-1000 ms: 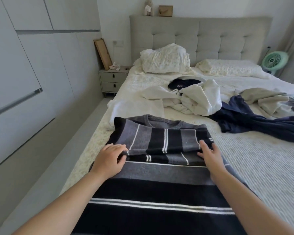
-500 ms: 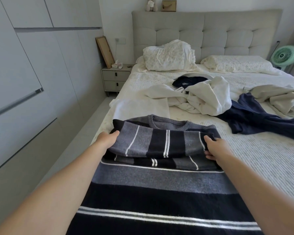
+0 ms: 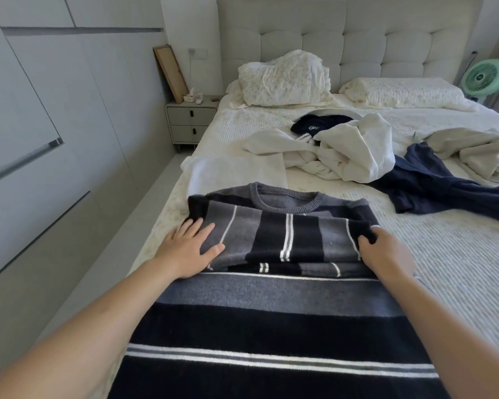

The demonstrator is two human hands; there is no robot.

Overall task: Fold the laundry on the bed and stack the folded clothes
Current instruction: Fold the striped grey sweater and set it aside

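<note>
Sweater: striped sweater (image 3: 274, 234) on the bed (image 3: 458, 269) near edge, sleeves folded in
Hands: I see left hand (image 3: 186, 250) flat; right hand (image 3: 386, 254) gripping the fold
Risk: knit slipping (loose layers); fold skews

The sweater's (image 3: 271, 326) near hem runs off the bottom edge. The right hand's (image 3: 386, 254) fingertips hide under its fold.

I see open bedspread (image 3: 455, 269) right of the striped sweater (image 3: 277, 283), a clear lane for a hand. Far of it, a folded white garment (image 3: 234, 175), a crumpled white pile (image 3: 355, 151) and a navy garment (image 3: 432, 185) block the way. Leftward the bed edge drops to floor (image 3: 144, 223).
</note>
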